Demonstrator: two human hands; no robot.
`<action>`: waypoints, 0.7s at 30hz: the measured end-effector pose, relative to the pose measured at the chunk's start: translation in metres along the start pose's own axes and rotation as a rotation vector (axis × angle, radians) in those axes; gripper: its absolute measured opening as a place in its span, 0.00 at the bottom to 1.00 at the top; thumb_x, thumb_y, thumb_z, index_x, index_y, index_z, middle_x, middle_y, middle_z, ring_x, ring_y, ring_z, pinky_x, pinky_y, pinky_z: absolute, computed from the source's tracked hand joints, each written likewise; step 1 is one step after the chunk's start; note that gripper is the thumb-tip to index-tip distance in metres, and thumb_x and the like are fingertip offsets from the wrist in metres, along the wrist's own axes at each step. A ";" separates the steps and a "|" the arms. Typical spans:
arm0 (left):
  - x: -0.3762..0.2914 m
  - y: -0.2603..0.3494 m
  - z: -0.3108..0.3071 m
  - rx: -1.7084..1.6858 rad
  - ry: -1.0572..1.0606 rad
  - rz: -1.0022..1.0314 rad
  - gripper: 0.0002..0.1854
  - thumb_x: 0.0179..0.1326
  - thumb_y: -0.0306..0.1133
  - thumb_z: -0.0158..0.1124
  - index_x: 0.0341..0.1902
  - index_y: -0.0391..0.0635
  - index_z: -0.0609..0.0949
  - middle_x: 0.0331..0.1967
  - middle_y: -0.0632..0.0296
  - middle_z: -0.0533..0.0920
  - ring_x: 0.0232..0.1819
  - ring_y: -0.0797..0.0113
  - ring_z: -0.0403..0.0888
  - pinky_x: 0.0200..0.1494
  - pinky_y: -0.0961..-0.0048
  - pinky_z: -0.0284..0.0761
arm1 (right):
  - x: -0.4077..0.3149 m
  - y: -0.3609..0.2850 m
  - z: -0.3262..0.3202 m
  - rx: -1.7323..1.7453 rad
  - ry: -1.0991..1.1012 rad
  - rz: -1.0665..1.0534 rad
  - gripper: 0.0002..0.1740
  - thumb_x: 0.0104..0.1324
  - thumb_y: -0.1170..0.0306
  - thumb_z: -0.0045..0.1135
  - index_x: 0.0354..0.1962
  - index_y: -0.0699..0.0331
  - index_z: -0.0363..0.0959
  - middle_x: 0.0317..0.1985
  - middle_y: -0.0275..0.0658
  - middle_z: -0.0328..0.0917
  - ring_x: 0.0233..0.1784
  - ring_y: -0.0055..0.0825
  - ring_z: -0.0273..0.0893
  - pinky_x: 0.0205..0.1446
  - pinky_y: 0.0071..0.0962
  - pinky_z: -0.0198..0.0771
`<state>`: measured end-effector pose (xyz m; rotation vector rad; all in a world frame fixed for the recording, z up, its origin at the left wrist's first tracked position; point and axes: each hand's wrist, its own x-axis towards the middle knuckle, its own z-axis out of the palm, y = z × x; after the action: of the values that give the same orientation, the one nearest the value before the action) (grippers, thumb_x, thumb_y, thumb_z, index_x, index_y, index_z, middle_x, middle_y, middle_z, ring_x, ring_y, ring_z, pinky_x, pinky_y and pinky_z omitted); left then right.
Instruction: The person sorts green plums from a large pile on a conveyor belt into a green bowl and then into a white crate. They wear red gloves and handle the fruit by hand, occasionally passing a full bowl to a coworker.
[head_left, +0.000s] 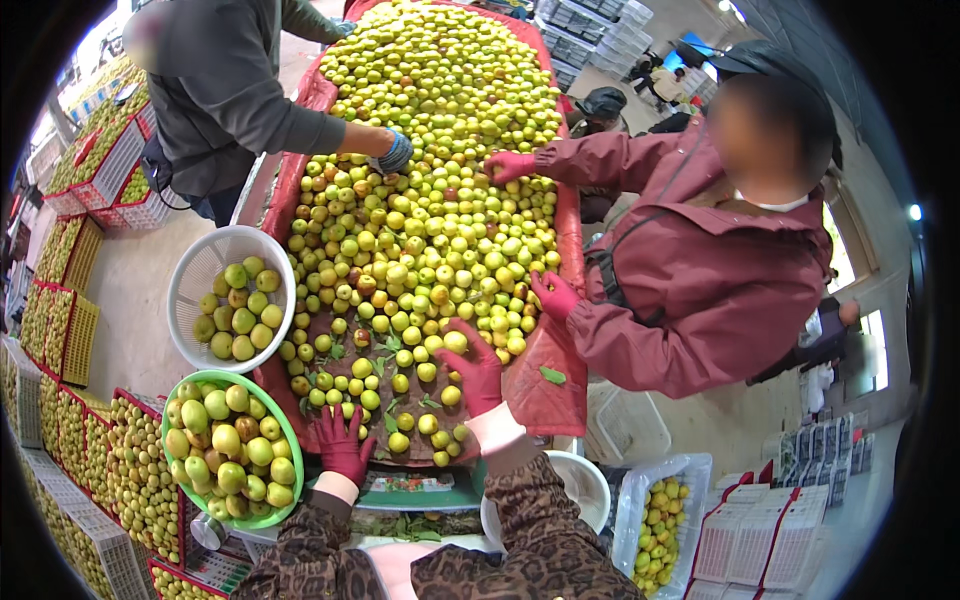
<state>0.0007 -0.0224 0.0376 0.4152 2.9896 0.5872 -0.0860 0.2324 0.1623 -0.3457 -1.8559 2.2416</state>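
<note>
Green-yellow jujube-like fruits (442, 255) cover a long table lined with red padded cloth (536, 375); some are brown-spotted. My left hand (343, 444), in a dark red glove, rests with its fingers apart at the table's near left edge, beside loose fruits. My right hand (474, 367), gloved alike, is raised over the near part of the heap, thumb and fingers curved near a yellow fruit (454, 343); whether it grips that fruit I cannot tell. Green leaves (390, 405) lie among the scattered fruits between my hands.
At left stand a green basket (298, 457) and a white basket (174, 300), both holding fruit. A white bucket (596, 487) and a plastic-lined crate (694, 510) are at right. Co-workers' gloved hands reach in from the left (394, 152) and right (556, 296). Filled crates (79, 337) stand farther left.
</note>
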 end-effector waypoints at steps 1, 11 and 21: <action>0.000 0.001 -0.001 0.010 -0.003 -0.001 0.38 0.54 0.48 0.66 0.68 0.54 0.67 0.72 0.44 0.55 0.75 0.37 0.44 0.72 0.37 0.38 | -0.013 -0.014 0.000 0.043 -0.018 -0.007 0.30 0.55 0.84 0.65 0.56 0.60 0.74 0.48 0.34 0.79 0.37 0.19 0.78 0.33 0.16 0.73; 0.000 -0.016 0.021 0.080 0.058 0.016 0.45 0.52 0.49 0.68 0.74 0.59 0.60 0.76 0.48 0.48 0.77 0.40 0.38 0.73 0.39 0.39 | -0.127 -0.075 -0.043 0.257 0.159 0.212 0.18 0.69 0.62 0.57 0.51 0.64 0.78 0.43 0.38 0.82 0.33 0.29 0.84 0.32 0.20 0.80; -0.001 -0.023 0.032 0.105 0.135 0.117 0.48 0.52 0.49 0.68 0.75 0.58 0.56 0.75 0.44 0.50 0.76 0.37 0.39 0.73 0.40 0.40 | -0.234 -0.116 -0.063 0.434 0.198 0.131 0.23 0.70 0.78 0.49 0.62 0.67 0.66 0.49 0.46 0.77 0.50 0.34 0.81 0.54 0.29 0.80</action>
<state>-0.0003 -0.0313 -0.0002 0.5846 3.1523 0.4861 0.1571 0.2407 0.2762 -0.5965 -1.2410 2.5077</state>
